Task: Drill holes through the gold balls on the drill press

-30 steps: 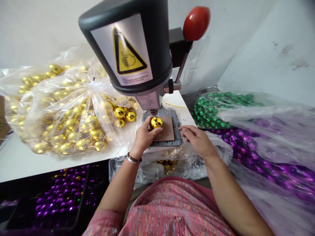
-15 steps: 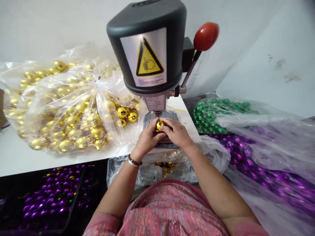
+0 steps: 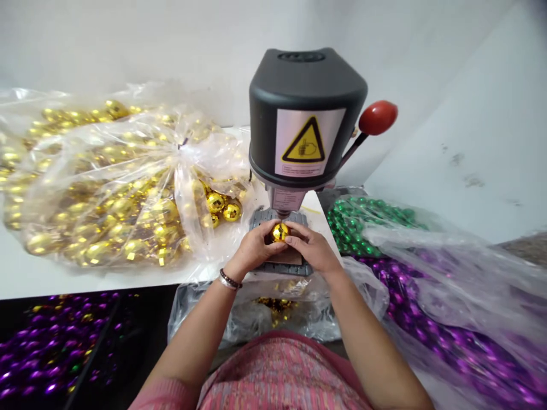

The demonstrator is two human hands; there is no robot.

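A shiny gold faceted ball (image 3: 280, 232) sits between my two hands, under the chuck of a drill press (image 3: 305, 122). My left hand (image 3: 258, 246) closes on the ball's left side with thumb and fingers. From the right, my right hand (image 3: 311, 246) grips the same ball, thumb at its front. A small dark mark shows on the ball's near face. Below it lies the grey machine base (image 3: 302, 266) with a brown board (image 3: 285, 258) on it. Whether the drill tip touches the ball I cannot tell.
To the left, a clear plastic bag (image 3: 102, 193) of gold balls covers much of the white table (image 3: 17, 285). Green beads (image 3: 352, 225) and purple beads (image 3: 410, 307) lie bagged at right. The red-knobbed lever (image 3: 378, 118) sticks out right. An open plastic bag (image 3: 205, 319) hangs below the table edge.
My view has shifted, so the drill press appears lower and further right. Both hands still hold the gold ball, which now shows more of its face below the chuck.
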